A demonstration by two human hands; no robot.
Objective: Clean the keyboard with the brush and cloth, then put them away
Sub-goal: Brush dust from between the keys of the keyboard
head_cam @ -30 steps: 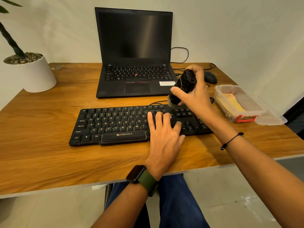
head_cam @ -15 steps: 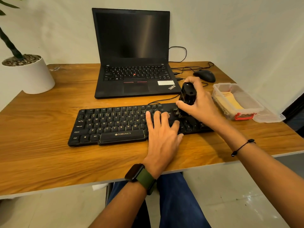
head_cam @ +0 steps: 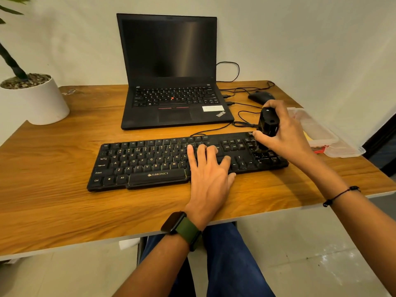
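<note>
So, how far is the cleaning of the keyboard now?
Brushing is in hand: the right hand holds the brush down on the number-pad end of the keyboard, while the left hand lies flat on the keys. How much is already brushed cannot be told. The cloth seems to lie unused in the plastic box, so wiping and putting both away are left.
</note>
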